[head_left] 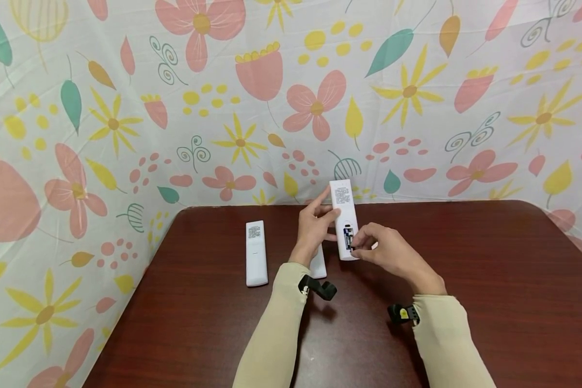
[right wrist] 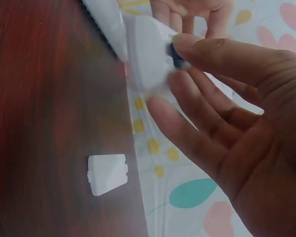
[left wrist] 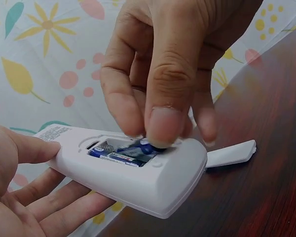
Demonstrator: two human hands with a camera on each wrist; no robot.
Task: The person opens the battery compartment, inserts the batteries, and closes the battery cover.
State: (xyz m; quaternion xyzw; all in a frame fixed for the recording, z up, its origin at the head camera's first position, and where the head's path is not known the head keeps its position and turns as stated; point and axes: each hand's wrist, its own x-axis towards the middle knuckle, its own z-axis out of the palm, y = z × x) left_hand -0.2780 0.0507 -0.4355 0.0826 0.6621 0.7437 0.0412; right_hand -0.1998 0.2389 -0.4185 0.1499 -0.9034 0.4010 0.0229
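My left hand [head_left: 314, 226] holds a white remote control [head_left: 341, 202], raised above the table with its back and uncovered battery compartment facing up. One blue battery [left wrist: 111, 159] lies in that compartment. At its lower end my right hand [head_left: 393, 250] pinches a second battery [left wrist: 150, 147] between thumb and fingers; it is tilted, partly inside the slot and mostly hidden by the thumb. In the right wrist view its dark end [right wrist: 176, 57] shows at the fingertips. A loose white battery cover [right wrist: 107, 174] lies on the table under the right hand.
Another white remote [head_left: 256, 256] lies back up on the dark wooden table [head_left: 184, 334], to the left. A further one [head_left: 318, 265] is partly hidden beneath the left wrist. Flower-patterned cloth [head_left: 271, 134] hangs along the table's back edge. Black straps [head_left: 317, 288] circle both wrists.
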